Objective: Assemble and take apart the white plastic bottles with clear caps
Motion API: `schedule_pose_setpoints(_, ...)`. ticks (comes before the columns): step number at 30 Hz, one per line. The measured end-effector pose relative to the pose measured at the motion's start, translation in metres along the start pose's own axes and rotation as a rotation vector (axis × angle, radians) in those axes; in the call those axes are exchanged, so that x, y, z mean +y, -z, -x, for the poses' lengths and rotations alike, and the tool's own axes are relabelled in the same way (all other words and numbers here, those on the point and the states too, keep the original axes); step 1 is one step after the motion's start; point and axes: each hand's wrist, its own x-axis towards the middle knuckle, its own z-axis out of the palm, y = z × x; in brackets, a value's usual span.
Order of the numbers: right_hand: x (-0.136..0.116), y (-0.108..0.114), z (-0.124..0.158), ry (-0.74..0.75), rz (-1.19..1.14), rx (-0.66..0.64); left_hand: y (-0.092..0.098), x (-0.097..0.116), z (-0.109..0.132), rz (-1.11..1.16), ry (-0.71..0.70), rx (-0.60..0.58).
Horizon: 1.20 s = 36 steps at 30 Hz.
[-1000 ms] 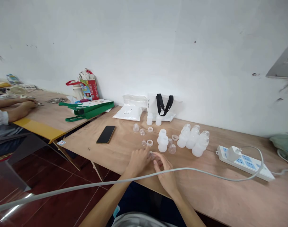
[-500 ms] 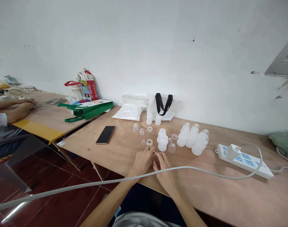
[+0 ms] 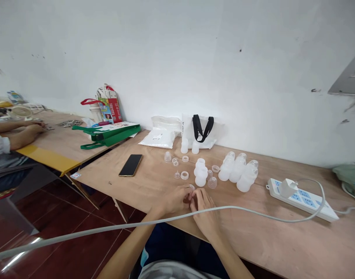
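Observation:
My left hand [image 3: 181, 198] and my right hand [image 3: 203, 203] meet above the table's near edge, fingers closed around a small clear bottle part [image 3: 191, 187]. Fingers cover most of it, so I cannot tell if it is a teat or a ring. Just beyond lie a screw ring [image 3: 184, 175] and a clear silicone teat [image 3: 177, 175]. Further back are another ring [image 3: 185, 159], a clear cap [image 3: 167, 156] and small round pieces [image 3: 175, 162]. Open milky baby bottles [image 3: 200, 178] stand ahead of my right hand, beside clear caps [image 3: 212, 182] and a ring [image 3: 215, 168].
Several capped bottles [image 3: 243, 180] stand to the right, near a white power strip [image 3: 302, 197]. Its grey cable [image 3: 136, 222] crosses in front of my forearms. A phone [image 3: 130, 165] lies left; bags [image 3: 158, 137] sit by the wall. Another person's hands [image 3: 33, 130] rest at the left table.
My left hand has turned and drawn slightly nearer to me, its fingers curling more. The clear part now shows between my fingertips. My right hand stays close against it.

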Motion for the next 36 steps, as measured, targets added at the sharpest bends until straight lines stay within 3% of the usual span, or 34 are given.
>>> schedule_pose_setpoints(4,0.002,-0.003,0.002,0.002,0.059,0.004,0.018,-0.001,0.007,0.199,-0.035,-0.106)
schedule_pose_setpoints(8,0.003,-0.005,0.004,-0.005,0.119,-0.034,0.03,-0.013,0.013,0.316,0.036,-0.055)
schedule_pose_setpoints(11,0.002,-0.005,0.004,0.017,0.154,-0.061,0.031,-0.027,0.01,0.301,0.13,0.098)
schedule_pose_setpoints(15,0.002,-0.006,0.004,0.043,0.201,-0.069,0.019,-0.044,0.0,0.153,0.247,0.425)
schedule_pose_setpoints(17,0.003,-0.007,0.004,0.046,0.211,-0.071,0.01,-0.051,-0.003,0.055,0.226,0.483)
schedule_pose_setpoints(23,0.003,-0.007,0.004,0.053,0.223,-0.09,-0.009,-0.059,-0.006,-0.236,0.206,0.304)
schedule_pose_setpoints(30,0.006,-0.009,0.005,0.069,0.228,-0.089,-0.009,-0.06,-0.008,-0.309,0.252,0.324)
schedule_pose_setpoints(36,0.005,-0.008,0.004,0.065,0.235,-0.09,-0.012,-0.06,-0.008,-0.386,0.148,0.274)
